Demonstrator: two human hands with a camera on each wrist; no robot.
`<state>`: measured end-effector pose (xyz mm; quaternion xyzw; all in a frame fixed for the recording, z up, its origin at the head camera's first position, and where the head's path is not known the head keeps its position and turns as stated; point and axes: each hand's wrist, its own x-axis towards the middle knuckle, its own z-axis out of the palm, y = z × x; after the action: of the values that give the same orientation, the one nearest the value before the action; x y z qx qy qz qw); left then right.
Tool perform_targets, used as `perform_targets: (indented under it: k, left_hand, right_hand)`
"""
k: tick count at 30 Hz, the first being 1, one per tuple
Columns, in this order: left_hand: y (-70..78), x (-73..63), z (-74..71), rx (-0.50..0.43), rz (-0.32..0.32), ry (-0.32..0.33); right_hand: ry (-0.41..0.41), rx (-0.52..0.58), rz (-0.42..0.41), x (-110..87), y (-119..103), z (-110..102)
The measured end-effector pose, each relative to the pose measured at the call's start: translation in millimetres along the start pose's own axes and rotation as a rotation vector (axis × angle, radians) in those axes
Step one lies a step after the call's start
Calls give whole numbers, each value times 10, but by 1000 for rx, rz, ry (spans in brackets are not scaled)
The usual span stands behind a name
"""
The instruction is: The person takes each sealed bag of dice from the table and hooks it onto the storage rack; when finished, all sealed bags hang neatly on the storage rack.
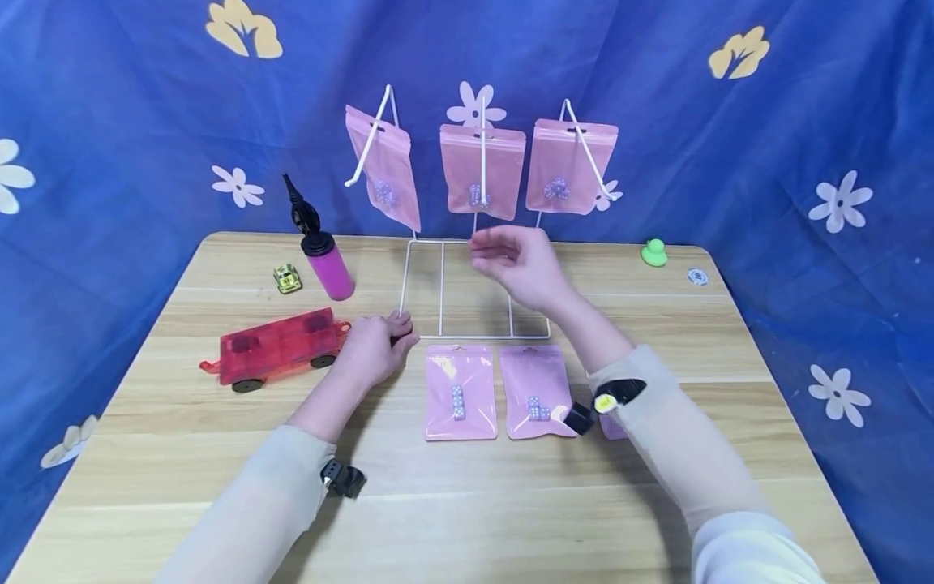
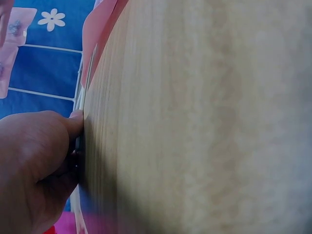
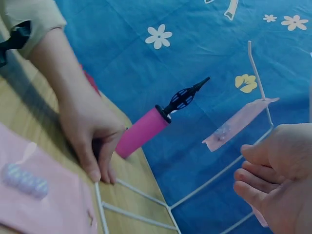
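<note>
A white wire rack [image 1: 481, 337] stands at the table's back, its base flat and three arms raised. From the arms hang a left pink zip bag [image 1: 385, 158], a middle pink bag [image 1: 463, 166] and a right pink bag [image 1: 569, 154], each with dice inside. My left hand [image 1: 370, 349] pinches the base's front-left corner, thumb and fingers on the wire. Below the middle bag, my right hand [image 1: 520, 268] is raised with loosely bent fingers and nothing in it. In front of the rack lie two pink dice bags [image 1: 474, 365]; a third [image 1: 614, 427] is mostly hidden under the right forearm.
Left of the rack are a red toy trailer [image 1: 277, 349], a small yellow toy car [image 1: 288, 279] and a pink-and-black hand pump [image 1: 332, 272]. At the back right sit a green rubber duck [image 1: 654, 252] and a round chip [image 1: 697, 276]. Blue patterned cloth [image 1: 657, 122] hangs behind.
</note>
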<state>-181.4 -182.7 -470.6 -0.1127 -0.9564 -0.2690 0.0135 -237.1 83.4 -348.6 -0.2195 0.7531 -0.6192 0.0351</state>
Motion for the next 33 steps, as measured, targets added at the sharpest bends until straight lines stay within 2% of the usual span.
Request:
perform_targets:
  k: [6, 14, 20, 24, 33]
  left_hand:
    - [-17, 7, 25, 12, 19, 16]
    - [-15, -2, 36, 13, 8, 13]
    - [-16, -9, 22, 13, -15, -9]
    - [-7, -4, 18, 15, -11, -9]
    - [9, -2, -9, 22, -5, -2]
  right_hand:
    - [-37, -24, -6, -377, 55, -282]
    - [-45, -65, 59, -857, 154, -639]
    - [-42, -108, 50, -1118, 293, -889]
    - [-33, -99, 49, -1289, 372, -1049]
    - [23, -148, 182, -1675, 591, -1314]
